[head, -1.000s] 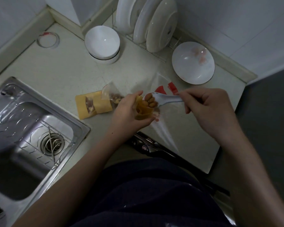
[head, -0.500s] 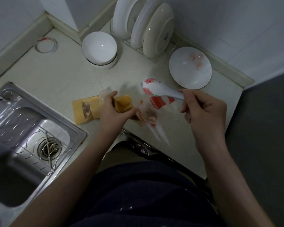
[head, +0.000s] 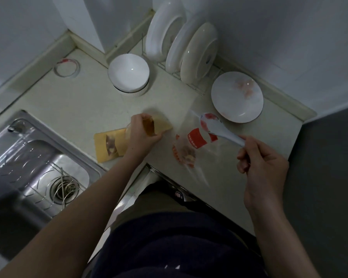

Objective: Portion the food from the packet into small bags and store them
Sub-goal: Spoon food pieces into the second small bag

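left hand (head: pixel 141 135): curled round blurred bag (head: pixel 158 125), perhaps filled | right hand (head: pixel 263 163): pinching one spoon (head: pixel 219 131) | also: second bag (head: pixel 107 146), one packet (head: pixel 197 139)

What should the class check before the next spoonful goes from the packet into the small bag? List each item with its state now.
1. The right hand holds the spoon by its handle: ok.
2. The left hand has the small bag in its grip: ok.
3. Mouth of the small bag open: cannot tell, blurred.
4. Food in the packet: ok, pieces show.
5. Bowl of the spoon empty: cannot tell, red marks on it.
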`<action>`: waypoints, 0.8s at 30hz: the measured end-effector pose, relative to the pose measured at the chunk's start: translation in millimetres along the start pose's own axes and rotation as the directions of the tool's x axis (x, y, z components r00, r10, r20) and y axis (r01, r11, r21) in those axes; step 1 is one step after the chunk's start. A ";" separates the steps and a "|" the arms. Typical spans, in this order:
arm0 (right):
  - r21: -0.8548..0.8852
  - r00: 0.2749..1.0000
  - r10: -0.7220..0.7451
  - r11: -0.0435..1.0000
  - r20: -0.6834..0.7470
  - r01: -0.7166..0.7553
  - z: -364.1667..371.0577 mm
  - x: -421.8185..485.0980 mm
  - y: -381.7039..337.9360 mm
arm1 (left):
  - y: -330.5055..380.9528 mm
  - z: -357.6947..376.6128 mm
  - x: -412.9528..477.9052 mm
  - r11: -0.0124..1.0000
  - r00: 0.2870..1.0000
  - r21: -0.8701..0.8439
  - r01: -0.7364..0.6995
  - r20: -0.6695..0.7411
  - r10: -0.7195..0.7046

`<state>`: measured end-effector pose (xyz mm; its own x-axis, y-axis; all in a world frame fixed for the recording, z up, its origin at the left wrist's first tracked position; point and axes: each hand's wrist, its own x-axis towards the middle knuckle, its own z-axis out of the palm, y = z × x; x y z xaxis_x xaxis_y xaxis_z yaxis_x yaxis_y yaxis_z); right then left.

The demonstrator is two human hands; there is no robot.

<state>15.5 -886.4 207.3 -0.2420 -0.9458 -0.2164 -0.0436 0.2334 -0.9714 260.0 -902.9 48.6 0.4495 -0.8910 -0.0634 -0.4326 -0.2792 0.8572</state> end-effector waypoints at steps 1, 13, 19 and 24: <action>0.001 1.000 -0.004 1.000 -0.008 0.004 -2.0 0.2 0.8 | -4.2 -0.9 0.6 0.999 1.000 0.039 0.001 0.003 -0.001; 0.065 0.997 0.003 0.998 -0.083 0.003 -9.6 7.2 10.0 | 11.8 -25.6 -18.3 0.988 0.999 0.154 0.029 -0.021 -0.026; 0.120 0.986 0.012 0.993 -0.169 0.009 -15.4 9.1 12.9 | 34.2 -40.2 -59.5 0.968 0.955 0.104 -0.228 -0.172 0.243; 0.138 0.945 0.046 0.990 -0.322 -0.001 -27.9 7.8 22.0 | 61.0 -41.8 -101.3 0.867 0.825 -0.020 -0.498 0.299 0.480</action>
<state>-14.4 -882.3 186.9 -0.5433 -0.8108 -0.2177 0.0906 0.2012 -0.9754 220.7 -814.7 128.6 -0.0706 -0.9758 0.2069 -0.5828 0.2087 0.7853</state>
